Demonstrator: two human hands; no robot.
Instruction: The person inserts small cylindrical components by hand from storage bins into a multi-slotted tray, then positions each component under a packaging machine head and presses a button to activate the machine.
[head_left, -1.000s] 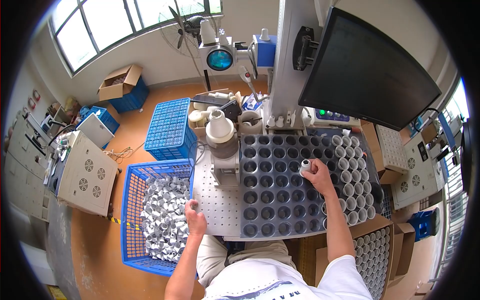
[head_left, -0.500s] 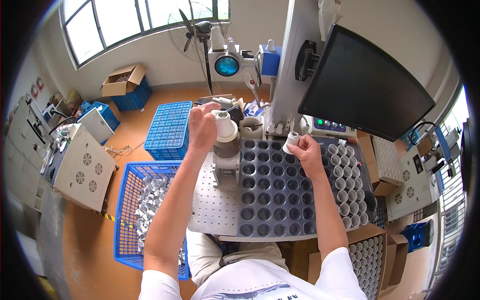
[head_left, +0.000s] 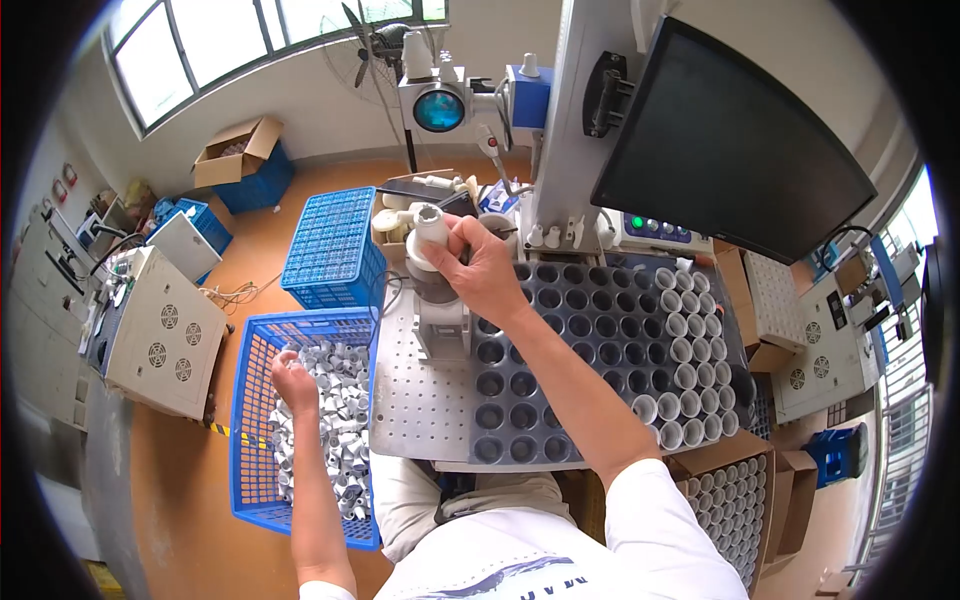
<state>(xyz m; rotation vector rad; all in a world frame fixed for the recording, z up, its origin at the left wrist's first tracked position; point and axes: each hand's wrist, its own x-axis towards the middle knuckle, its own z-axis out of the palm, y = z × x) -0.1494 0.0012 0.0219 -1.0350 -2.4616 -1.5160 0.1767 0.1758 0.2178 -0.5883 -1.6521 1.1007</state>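
Observation:
My right hand (head_left: 482, 262) grips a white flared plastic cup (head_left: 430, 228) from its right side, with the cup upright, narrow end up, on the round grey fixture (head_left: 437, 287). My left hand (head_left: 295, 384) is over the left part of the blue basket (head_left: 247, 420), above a heap of small white plastic parts (head_left: 335, 430). Its fingertips point away from me and show too little to tell whether they hold anything. Right of the fixture lies a dark tray with round pockets (head_left: 537, 401), many of them unfilled; white cups (head_left: 690, 376) stand in rows along its right side.
A lens head (head_left: 439, 110) overhangs the back of the bench. A large monitor (head_left: 735, 140) hangs at the right. Behind the basket stands a blue crate (head_left: 330, 245). A cardboard box (head_left: 770, 500) holding more white cups stands low at the right.
My left hand has left the fixture and moved down-left over the basket. My right hand has carried a white cup from above the tray leftward to the fixture. The view has shifted slightly.

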